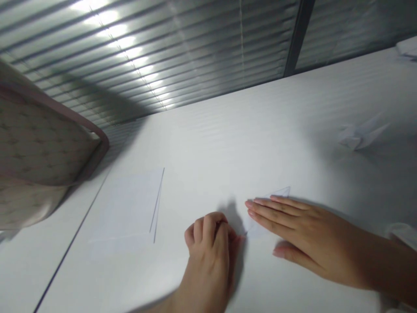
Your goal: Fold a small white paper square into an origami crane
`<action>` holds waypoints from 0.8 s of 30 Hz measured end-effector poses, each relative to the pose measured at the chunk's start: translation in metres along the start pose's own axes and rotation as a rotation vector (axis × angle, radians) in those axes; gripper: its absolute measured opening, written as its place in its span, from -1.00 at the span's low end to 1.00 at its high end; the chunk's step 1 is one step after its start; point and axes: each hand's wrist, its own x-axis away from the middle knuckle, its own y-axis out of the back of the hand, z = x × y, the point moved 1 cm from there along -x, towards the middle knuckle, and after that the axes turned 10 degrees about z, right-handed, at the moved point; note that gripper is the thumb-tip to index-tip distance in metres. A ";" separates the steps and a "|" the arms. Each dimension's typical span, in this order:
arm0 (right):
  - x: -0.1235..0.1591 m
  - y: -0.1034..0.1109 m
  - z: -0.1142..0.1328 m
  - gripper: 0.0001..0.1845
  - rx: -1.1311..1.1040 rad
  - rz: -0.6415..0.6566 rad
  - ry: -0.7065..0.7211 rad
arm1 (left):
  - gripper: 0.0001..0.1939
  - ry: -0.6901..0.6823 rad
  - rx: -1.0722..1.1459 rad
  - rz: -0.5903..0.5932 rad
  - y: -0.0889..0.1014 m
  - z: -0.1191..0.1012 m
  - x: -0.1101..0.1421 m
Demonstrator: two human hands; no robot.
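Working paper (pixel 258 227) at four o'clock looks part-folded — right hand (pixel 308 234) flat over it, fingers together; left hand (pixel 208 250) curled, pinch unclear — with sheets (pixel 128 208) at eight seemingly unfolded, paper bird (pixel 358 137) at three apparently finished.

L hand (pixel 206 252) & R hand (pixel 304 241) bare, ditto forearms (pixel 374 258); R fingers (pixel 278 211) slim.

Place: indoors, office-like; office or study room, cannot tell which from here. Evidence: smooth white surface (pixel 211 143), a straight dark seam (pixel 78 234) crossing its left part; slatted blinds (pixel 208 56) along the far edge, bright light patches on the slats; dark upright post (pixel 298 41) dividing the blinds; plain white paper (pixel 124 208) lying near the seam.
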 end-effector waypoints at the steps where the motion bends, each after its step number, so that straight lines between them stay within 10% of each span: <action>1: 0.000 0.000 0.000 -0.43 -0.002 -0.001 0.001 | -0.88 0.011 0.014 0.011 0.000 0.000 0.000; 11: 0.002 -0.005 -0.002 -0.38 0.006 0.036 -0.014 | -0.83 0.104 0.526 0.170 0.027 0.018 -0.011; 24: 0.002 -0.004 -0.005 -0.55 -0.074 -0.102 -0.022 | -0.85 -0.083 0.394 0.101 0.016 0.012 -0.006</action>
